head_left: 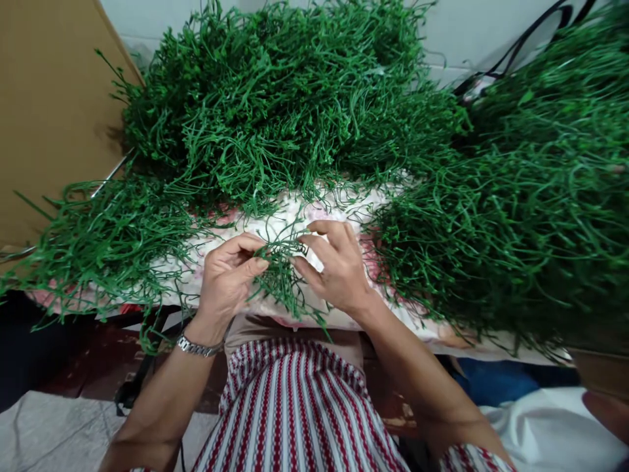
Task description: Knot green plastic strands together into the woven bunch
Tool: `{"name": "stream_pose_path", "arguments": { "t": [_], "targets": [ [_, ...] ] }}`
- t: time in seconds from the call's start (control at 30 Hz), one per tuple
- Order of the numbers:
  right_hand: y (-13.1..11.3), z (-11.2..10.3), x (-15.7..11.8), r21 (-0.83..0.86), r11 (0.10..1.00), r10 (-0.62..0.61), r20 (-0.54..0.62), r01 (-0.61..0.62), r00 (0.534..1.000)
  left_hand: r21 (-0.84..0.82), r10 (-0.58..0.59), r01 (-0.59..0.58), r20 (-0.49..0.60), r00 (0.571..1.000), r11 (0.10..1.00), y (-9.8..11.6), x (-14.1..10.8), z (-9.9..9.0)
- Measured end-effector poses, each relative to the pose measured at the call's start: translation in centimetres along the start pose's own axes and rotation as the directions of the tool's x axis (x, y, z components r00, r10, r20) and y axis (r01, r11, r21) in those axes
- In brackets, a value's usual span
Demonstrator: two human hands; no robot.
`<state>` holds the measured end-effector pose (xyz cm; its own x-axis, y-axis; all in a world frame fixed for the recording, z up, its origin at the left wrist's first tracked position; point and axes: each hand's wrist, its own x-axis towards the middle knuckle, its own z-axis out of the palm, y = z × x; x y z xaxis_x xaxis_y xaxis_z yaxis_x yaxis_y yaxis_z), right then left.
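My left hand (223, 278) wears a metal-band watch and pinches a small bunch of thin green stems (280, 265) between thumb and forefinger. My right hand (339, 265) is at the other side of the same bunch, its curled fingers and thumb around stem ends. Whether it grips one stem or several is too fine to make out. The bunch hangs just above the near edge of a table with a floral cloth (334, 206). The stems have small buds or nodes at their tips.
A large heap of green stems (295, 98) lies at the back. Another big pile (515, 216) fills the right side, and a smaller one (122, 242) is at the left. A brown board (49, 111) stands far left. White fabric (550, 426) shows at lower right, beside someone's arm.
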<state>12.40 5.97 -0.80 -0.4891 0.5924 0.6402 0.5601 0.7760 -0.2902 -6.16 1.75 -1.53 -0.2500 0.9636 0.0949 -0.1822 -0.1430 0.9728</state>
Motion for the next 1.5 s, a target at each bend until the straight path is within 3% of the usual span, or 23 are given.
{"name": "stream_pose_path", "arguments": {
  "t": [0.1,0.17,0.2,0.23,0.3,0.4,0.47,0.53,0.63,0.77,0.93,1.1,1.27,1.5],
  "targets": [
    [0.6,0.4,-0.1,0.004,1.0,-0.015,-0.001,0.015,1.0,0.069,-0.111,0.109,0.026,0.994,0.992,-0.2,-0.3,-0.3],
    [0.6,0.0,-0.2,-0.013,0.999,-0.037,0.005,0.037,0.999,0.248,-0.012,0.005,0.026,1.0,0.969,0.2,-0.7,-0.5],
    [0.6,-0.3,-0.1,-0.031,0.998,-0.053,0.028,0.054,0.998,0.365,0.11,-0.109,0.018,0.994,0.925,0.7,-1.0,-0.5],
    [0.4,-0.6,0.0,-0.049,0.996,-0.07,0.066,0.074,0.995,0.483,0.26,-0.24,0.028,0.965,0.842,1.3,-1.3,-0.4],
    [-0.1,-1.1,0.4,-0.086,0.99,-0.1,0.148,0.113,0.984,0.676,0.5,-0.453,0.143,0.854,0.581,2.9,-2.0,0.2],
    [-0.9,-1.4,1.0,-0.105,0.982,-0.129,0.235,0.157,0.963,0.681,0.509,-0.673,0.486,0.711,0.289,4.6,-2.4,1.5],
    [-1.2,-1.3,1.1,-0.085,0.982,-0.143,0.249,0.168,0.958,0.671,0.406,-0.708,0.596,0.692,0.221,4.5,-2.1,2.2],
    [-1.3,-1.1,1.0,-0.05,0.986,-0.142,0.238,0.158,0.961,0.7,0.34,-0.672,0.587,0.735,0.244,3.5,-1.6,2.4],
    [-1.1,-0.8,0.4,0.025,0.993,-0.12,0.226,0.117,0.967,0.696,0.32,-0.597,0.504,0.802,0.4,1.7,-1.2,2.0],
    [-0.6,-0.4,-0.6,0.171,0.984,-0.076,0.169,0.046,0.983,0.613,0.251,-0.506,0.456,0.854,0.607,1.1,-1.3,1.4],
    [-0.3,0.6,-1.4,0.282,0.957,-0.087,0.076,0.062,0.993,0.502,0.202,-0.425,0.439,0.875,0.753,1.0,-1.1,0.9],
    [-0.4,1.2,-1.6,0.338,0.94,-0.059,0.029,0.046,0.998,0.507,0.152,-0.395,0.454,0.878,0.766,0.7,-1.0,0.5],
    [-0.8,0.8,-1.7,0.19,0.98,-0.085,0.122,0.061,0.989,0.563,0.115,-0.475,0.556,0.823,0.676,1.0,-0.9,0.5],
    [-1.2,-0.2,-1.6,0.137,0.988,-0.125,0.428,0.073,0.895,0.55,0.085,-0.687,0.749,0.657,0.474,1.0,-0.6,0.1]
  ]
}}
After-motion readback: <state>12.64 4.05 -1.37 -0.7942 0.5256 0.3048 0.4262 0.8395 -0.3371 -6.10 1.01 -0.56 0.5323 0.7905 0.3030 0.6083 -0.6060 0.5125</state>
